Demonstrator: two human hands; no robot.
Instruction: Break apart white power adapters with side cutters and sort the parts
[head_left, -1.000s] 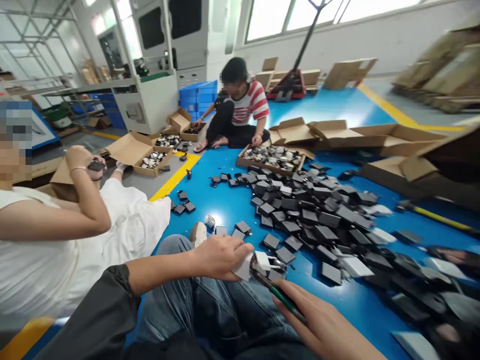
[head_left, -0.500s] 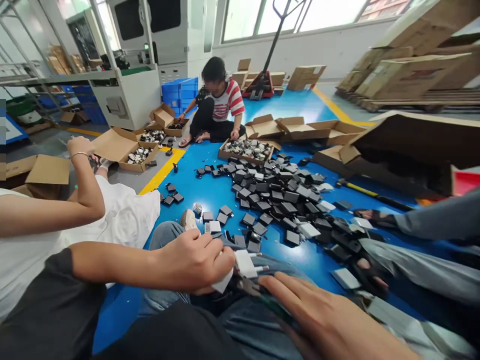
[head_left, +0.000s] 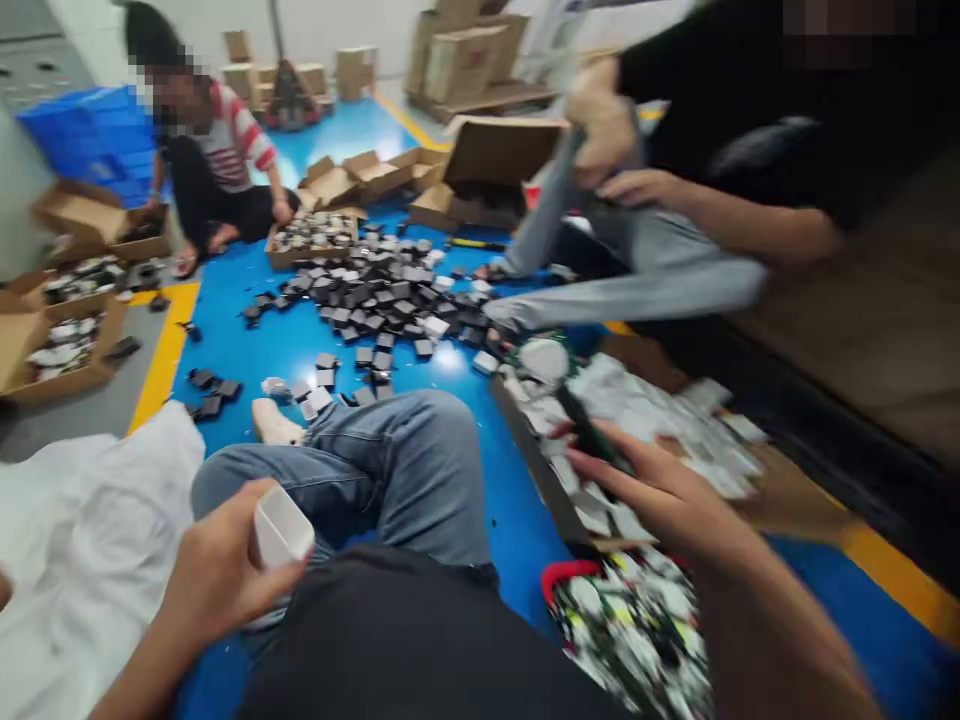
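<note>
My left hand [head_left: 214, 565] grips a hollow white plastic charger casing [head_left: 281, 530], its open end facing up, beside my bent knee. My right hand [head_left: 667, 490] is wrapped round dark green pliers [head_left: 596, 430]; their jaws are blurred. They are over a cardboard box [head_left: 534, 465] of white casings [head_left: 637, 410], and I cannot tell whether they touch anything in it. Below the right forearm stands a red-rimmed container [head_left: 559, 580] full of small circuit boards [head_left: 637, 620].
Dark charger casings [head_left: 390, 290] lie heaped on the blue floor ahead. A person in a striped top [head_left: 232, 130] sits behind an open box [head_left: 281, 255] of parts. Another person in jeans [head_left: 675, 270] sits close on the right. White cloth [head_left: 112, 500] spreads at left.
The view has turned right. My hands have moved apart: the left holds a hollow casing where a white charger with prongs was, and the right has carried the pliers over the box.
</note>
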